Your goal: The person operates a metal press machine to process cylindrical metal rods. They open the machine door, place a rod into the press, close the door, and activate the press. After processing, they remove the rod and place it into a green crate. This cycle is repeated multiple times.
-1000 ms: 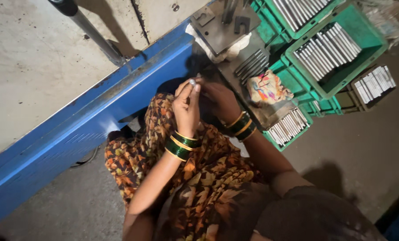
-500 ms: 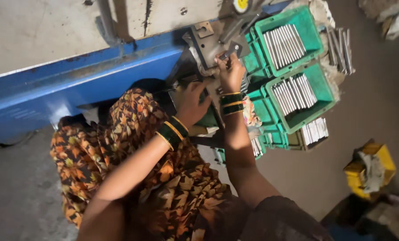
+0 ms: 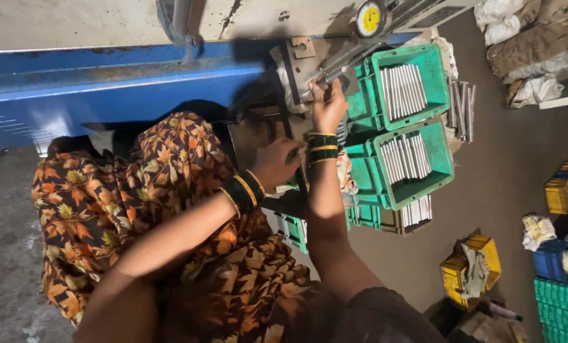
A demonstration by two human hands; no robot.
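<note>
My right hand (image 3: pixel 328 105) is raised to the metal gauge fixture (image 3: pixel 325 70) on the blue machine and closes around a slim metal rod (image 3: pixel 335 71) there. A round yellow dial gauge (image 3: pixel 370 18) sits just above it. My left hand (image 3: pixel 276 164) rests lower, fingers curled near the dark edge below the fixture; what it holds, if anything, is hidden. Both wrists wear green and gold bangles. Green crates (image 3: pixel 424 57) filled with several silver rods stand right of my right hand.
The blue machine frame (image 3: pixel 106 82) runs across the top left. My lap is covered by orange leaf-patterned cloth (image 3: pixel 137 190). Yellow boxes (image 3: pixel 471 267) and more green and blue crates (image 3: pixel 557 298) stand on the floor at right. Cloth bundles (image 3: pixel 525 32) lie top right.
My right hand has risen from my lap to the fixture and stays gripping there. My left hand dropped from raised to lower by the edge. The view has swung right.
</note>
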